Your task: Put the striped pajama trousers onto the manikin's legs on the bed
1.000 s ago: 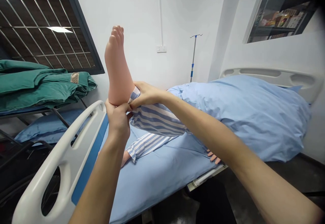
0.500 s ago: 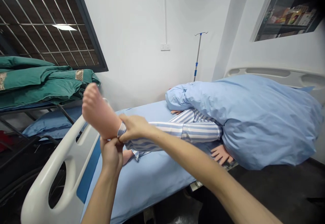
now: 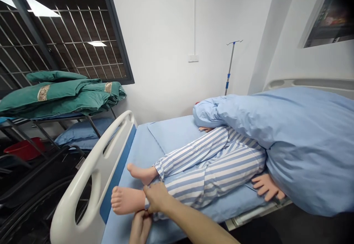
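A manikin in blue-and-white striped trousers [image 3: 193, 185] lies on the bed, bare feet toward the footboard. My right hand [image 3: 157, 198] is wrapped over the ankle of the near leg, at the trouser cuff. Below that ankle is my left hand [image 3: 141, 224], its fingers closed at the underside of the cuff and partly hidden by the leg. The near foot [image 3: 127, 200] points toward the footboard, low over the sheet. Beside it rests the far foot [image 3: 142, 173]. One manikin hand [image 3: 268, 187] shows at the bed's near edge.
A light-blue quilt [image 3: 298, 137] covers the manikin's upper part. The white footboard [image 3: 94, 185] stands at left. Beyond it are green folded bedding [image 3: 69, 92] on a rack, a red basin [image 3: 24, 148] and a wheelchair [image 3: 30, 199]. An IV pole [image 3: 230, 66] stands by the wall.
The near leg has come down from its raised position to low over the bed, beside the other leg. Both my hands have moved down with it. The view has shifted left.
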The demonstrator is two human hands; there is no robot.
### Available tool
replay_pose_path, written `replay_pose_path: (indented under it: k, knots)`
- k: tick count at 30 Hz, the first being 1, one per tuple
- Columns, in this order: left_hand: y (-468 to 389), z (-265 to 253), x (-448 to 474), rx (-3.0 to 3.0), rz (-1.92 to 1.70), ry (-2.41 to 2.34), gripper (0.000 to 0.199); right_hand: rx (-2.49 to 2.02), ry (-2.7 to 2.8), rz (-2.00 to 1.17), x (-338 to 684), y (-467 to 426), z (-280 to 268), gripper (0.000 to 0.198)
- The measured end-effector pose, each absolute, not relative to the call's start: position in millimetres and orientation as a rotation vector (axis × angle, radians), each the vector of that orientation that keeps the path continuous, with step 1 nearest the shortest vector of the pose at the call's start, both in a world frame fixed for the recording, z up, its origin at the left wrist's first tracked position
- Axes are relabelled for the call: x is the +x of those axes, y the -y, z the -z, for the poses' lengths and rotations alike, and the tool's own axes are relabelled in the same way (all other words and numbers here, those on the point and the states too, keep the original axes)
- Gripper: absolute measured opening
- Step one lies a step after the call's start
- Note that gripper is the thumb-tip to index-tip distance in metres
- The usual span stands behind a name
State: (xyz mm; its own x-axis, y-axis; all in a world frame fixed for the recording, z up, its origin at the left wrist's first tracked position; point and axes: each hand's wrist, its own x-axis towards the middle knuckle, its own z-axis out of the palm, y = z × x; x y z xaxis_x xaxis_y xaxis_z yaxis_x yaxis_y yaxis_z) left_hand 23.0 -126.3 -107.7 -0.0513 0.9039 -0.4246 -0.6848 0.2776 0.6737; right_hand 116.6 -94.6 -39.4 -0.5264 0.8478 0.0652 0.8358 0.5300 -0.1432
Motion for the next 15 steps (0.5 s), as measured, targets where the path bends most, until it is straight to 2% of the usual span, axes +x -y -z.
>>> replay_pose_path:
  k: [6,10,15]
  knots:
    - [131.3,127.3,21.2,0.192,-1.275,-0.937,0.04,-1.505,2.669,-0.105,109.3,89.7,79.3,0.064]
    - [131.3,135.4,18.7,0.214,-1.272,-0.865,0.032,-1.475,2.625,-0.099,111.0,90.5,81.9,0.063]
    - [129.4,135.8,20.4,0.153,-1.334,-0.968,0.034,-1.497,2.615,-0.147,112.9,92.3,76.7,0.06]
